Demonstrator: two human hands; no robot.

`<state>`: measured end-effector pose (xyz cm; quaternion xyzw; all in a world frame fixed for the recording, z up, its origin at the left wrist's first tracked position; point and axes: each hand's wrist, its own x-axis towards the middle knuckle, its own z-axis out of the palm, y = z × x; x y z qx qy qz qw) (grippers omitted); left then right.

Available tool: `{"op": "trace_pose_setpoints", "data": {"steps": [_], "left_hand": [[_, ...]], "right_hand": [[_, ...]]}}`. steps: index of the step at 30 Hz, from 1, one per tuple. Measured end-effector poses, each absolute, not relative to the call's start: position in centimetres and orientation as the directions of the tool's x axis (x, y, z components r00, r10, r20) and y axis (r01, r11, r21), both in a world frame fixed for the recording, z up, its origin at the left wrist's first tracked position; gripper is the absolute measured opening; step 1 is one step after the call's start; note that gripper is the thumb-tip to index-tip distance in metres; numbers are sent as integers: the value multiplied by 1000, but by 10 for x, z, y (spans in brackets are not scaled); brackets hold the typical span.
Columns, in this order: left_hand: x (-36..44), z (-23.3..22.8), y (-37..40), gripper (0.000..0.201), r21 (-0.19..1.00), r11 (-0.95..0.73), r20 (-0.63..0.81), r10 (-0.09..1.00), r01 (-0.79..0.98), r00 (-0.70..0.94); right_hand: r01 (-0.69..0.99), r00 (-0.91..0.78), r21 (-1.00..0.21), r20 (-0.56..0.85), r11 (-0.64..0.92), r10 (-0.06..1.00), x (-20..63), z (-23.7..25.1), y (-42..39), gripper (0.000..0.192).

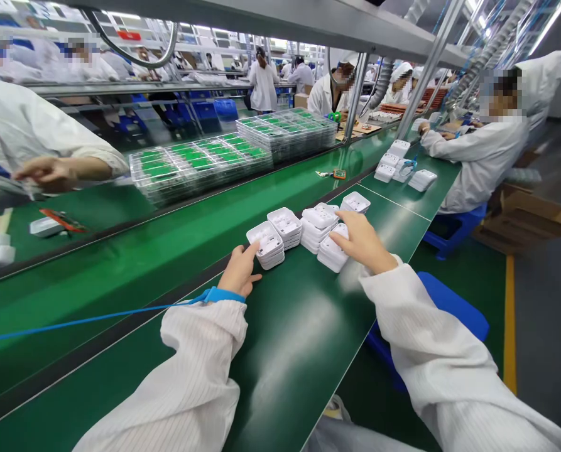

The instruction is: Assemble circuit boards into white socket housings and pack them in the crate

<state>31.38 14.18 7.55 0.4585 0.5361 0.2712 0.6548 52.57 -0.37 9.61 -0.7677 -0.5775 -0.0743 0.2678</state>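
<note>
Several short stacks of shallow white plastic casings with rounded corners stand close together on the green bench. My left hand (239,270), a blue wrist strap around its wrist, is at the leftmost stack (266,243). Its index finger touches that stack's near side and its thumb is spread apart. Beside it stands a second stack (284,226). My right hand (365,243) reaches in from the right with fingers stretched out over the near right stack (331,252) and towards the middle stack (318,220). Behind its fingers is another stack (355,202).
Clear trays of green circuit boards (200,160) are piled beyond the green conveyor belt (190,242). An orange-and-green item (339,174) lies on the belt. More white casings (388,164) stand farther along the bench. A co-worker's hand (54,172) is across the belt; another person (487,144) sits at right.
</note>
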Motion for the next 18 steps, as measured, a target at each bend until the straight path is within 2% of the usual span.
{"op": "trace_pose_setpoints", "data": {"steps": [2, 5, 12, 15, 18], "left_hand": [[310, 76, 139, 76, 896, 412, -443, 855, 165, 271], [303, 75, 132, 82, 906, 379, -418, 872, 189, 257], [285, 68, 114, 78, 925, 310, -366, 882, 221, 296], [284, 60, 114, 79, 930, 296, -358, 862, 216, 360], [287, 53, 116, 75, 934, 296, -355, 837, 202, 417]], "right_hand": [[950, 252, -282, 432, -135, 866, 514, 105, 20, 53], [961, 223, -240, 371, -138, 901, 493, 113, 60, 55], [973, 228, -94, 224, -212, 948, 482, 111, 132, 36], [974, 225, -71, 158, -216, 962, 490, 108, 147, 28], [971, 236, -67, 158, -228, 959, 494, 107, 155, 27]]}}
